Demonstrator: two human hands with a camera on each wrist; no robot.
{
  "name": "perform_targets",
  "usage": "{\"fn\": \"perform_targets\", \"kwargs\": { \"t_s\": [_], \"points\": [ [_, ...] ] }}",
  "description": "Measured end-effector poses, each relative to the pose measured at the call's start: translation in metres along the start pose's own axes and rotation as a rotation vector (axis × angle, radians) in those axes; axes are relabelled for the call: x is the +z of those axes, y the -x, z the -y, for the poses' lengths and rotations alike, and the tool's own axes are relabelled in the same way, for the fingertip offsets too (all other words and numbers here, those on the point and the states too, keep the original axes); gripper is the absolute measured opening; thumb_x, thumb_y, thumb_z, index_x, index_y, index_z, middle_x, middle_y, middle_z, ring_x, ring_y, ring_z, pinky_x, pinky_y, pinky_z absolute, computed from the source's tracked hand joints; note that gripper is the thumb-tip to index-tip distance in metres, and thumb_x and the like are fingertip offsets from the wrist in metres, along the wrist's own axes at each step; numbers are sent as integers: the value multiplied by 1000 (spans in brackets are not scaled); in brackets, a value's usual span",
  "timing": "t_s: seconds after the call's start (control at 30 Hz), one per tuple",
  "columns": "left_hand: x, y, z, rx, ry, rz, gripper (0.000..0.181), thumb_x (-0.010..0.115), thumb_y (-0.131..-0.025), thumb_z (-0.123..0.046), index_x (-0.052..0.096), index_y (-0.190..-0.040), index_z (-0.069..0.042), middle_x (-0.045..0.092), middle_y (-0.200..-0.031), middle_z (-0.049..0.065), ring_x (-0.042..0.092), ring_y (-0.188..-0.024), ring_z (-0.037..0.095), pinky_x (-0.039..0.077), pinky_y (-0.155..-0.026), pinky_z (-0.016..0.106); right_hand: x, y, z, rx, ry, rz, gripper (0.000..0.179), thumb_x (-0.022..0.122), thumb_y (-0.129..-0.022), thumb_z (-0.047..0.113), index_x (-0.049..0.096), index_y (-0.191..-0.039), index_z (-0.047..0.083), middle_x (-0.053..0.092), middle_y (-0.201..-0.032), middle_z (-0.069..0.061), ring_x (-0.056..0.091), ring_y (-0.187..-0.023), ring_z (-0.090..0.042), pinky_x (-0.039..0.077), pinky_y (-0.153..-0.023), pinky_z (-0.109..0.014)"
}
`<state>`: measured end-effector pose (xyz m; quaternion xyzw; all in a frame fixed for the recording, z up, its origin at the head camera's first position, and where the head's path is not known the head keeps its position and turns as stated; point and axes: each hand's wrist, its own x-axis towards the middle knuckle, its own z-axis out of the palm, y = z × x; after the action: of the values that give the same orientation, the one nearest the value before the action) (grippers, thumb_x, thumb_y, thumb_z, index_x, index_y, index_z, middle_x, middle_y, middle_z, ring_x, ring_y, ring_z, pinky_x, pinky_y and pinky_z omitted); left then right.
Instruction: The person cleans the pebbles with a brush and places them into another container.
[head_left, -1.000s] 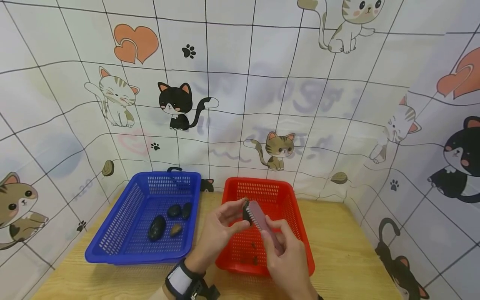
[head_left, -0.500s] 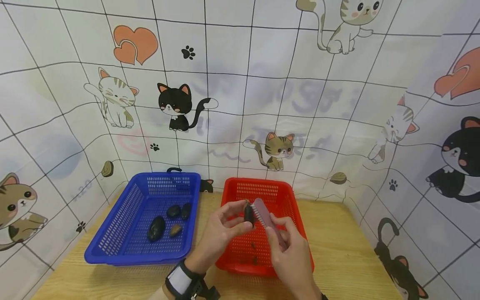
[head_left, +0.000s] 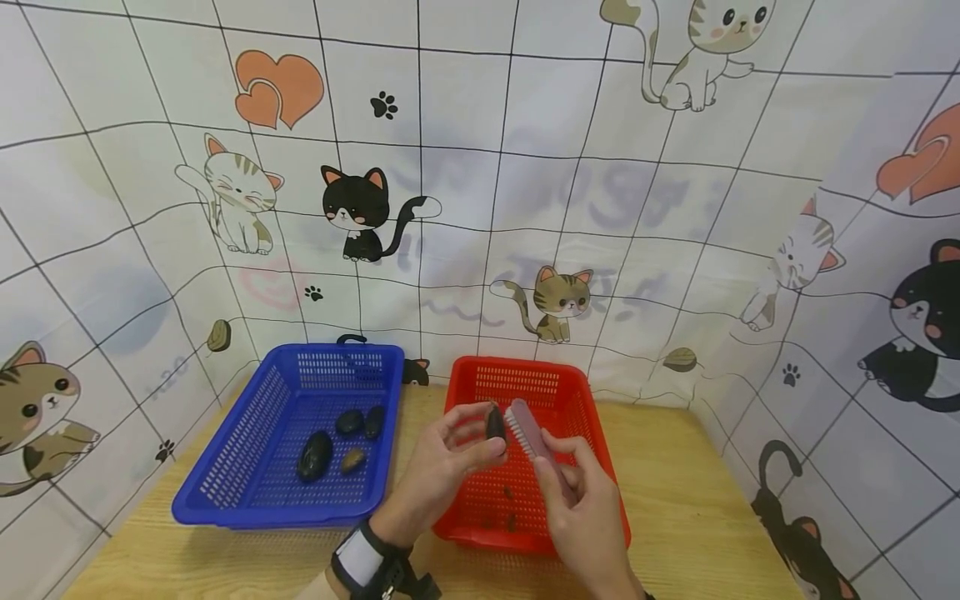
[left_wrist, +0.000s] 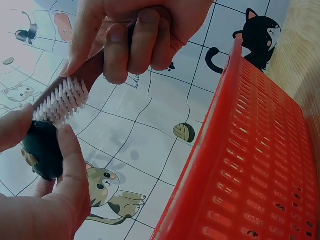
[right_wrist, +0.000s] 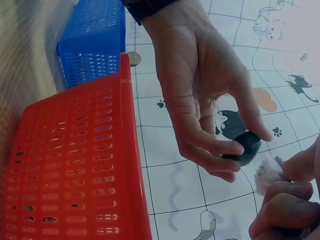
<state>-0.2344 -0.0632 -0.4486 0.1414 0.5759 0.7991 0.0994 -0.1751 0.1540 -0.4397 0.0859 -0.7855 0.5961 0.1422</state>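
Over the red basket (head_left: 457,533), my left hand (head_left: 435,462) pinches a dark stone (head_left: 495,423) between thumb and fingers. A brown patch marks one side of this stone (left_wrist: 46,150) in the left wrist view. My right hand (head_left: 588,517) grips a mauve scrubbing brush (head_left: 534,433) by its handle. Its white bristles (left_wrist: 64,100) face the stone; the head view shows a small gap between them. Fingers of the left hand (right_wrist: 200,110) hide part of the stone in the right wrist view.
To the left stands a blue basket (head_left: 202,508) with several stones in it, among them a large black stone (head_left: 315,456) and a brownish one (head_left: 352,460). Small dark bits (head_left: 511,522) lie in the red basket. Both baskets sit on a wooden table (head_left: 675,500) before a cat-patterned wall.
One second ago the bristles were against the stone. The right hand has since drawn the brush slightly right, away from it. The stone has turned a little in the left fingers.
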Motion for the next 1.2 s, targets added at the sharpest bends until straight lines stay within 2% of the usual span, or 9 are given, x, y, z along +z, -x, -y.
{"fn": "perform_targets", "kwargs": {
  "t_s": [0.2,0.33,0.47,0.57,0.67,0.8,0.9,1.03,1.2],
  "points": [
    [3,1,-3,-38,-54,-39,66,88,-106,-23,58,-164,-12,69,-157,22,83,-128,31,71,-109,40,0,0,1,17,-6,-3,30,78,-113,16,71,-142,18,65,-68,0,37,-49,-1,36,-45,-18],
    [6,2,-3,-44,-103,-92,70,93,-103,-27,59,-162,-13,74,-155,19,84,-129,36,71,-110,45,0,1,1,0,-11,-4,30,78,-113,14,71,-142,17,58,-65,2,36,-49,0,34,-44,-17],
    [7,2,-2,-26,-109,-108,71,96,-100,-24,59,-159,-12,78,-150,20,85,-128,37,71,-109,45,1,3,-2,-35,26,-4,30,79,-112,14,71,-141,18,53,-63,6,34,-50,2,33,-44,-17],
    [7,3,-3,-8,-114,-91,69,95,-101,-21,60,-160,-12,78,-152,21,84,-129,39,71,-110,46,3,3,-3,-63,91,-12,31,80,-112,15,71,-141,18,53,-62,9,34,-50,3,33,-44,-18],
    [6,5,-5,3,-108,-43,68,90,-105,-18,57,-164,-13,73,-159,22,82,-133,40,70,-112,44,4,3,-4,-69,142,-22,33,81,-110,14,71,-142,17,52,-61,10,34,-51,2,33,-44,-19],
    [3,6,-8,15,-48,46,68,79,-111,-7,48,-172,-12,64,-170,24,75,-145,43,67,-114,39,4,3,-3,-42,160,-19,36,81,-110,14,71,-144,18,53,-62,8,35,-51,1,35,-45,-20],
    [1,6,-10,18,2,88,68,70,-114,0,44,-176,-11,55,-177,25,65,-157,45,65,-116,37,4,3,-3,-28,162,-17,37,81,-110,15,70,-145,17,54,-63,7,37,-52,1,37,-46,-21],
    [1,5,-10,19,57,100,69,65,-115,4,42,-178,-11,50,-182,25,56,-165,47,63,-118,39,4,3,-4,-47,163,-35,37,82,-110,14,71,-145,16,53,-62,8,36,-51,1,36,-45,-20],
    [4,6,-11,20,76,64,69,66,-114,5,43,-177,-12,53,-179,25,59,-163,47,64,-117,39,6,4,-6,-106,166,-63,36,83,-109,12,72,-143,17,52,-63,11,36,-51,2,34,-43,-20]
  ]
}}
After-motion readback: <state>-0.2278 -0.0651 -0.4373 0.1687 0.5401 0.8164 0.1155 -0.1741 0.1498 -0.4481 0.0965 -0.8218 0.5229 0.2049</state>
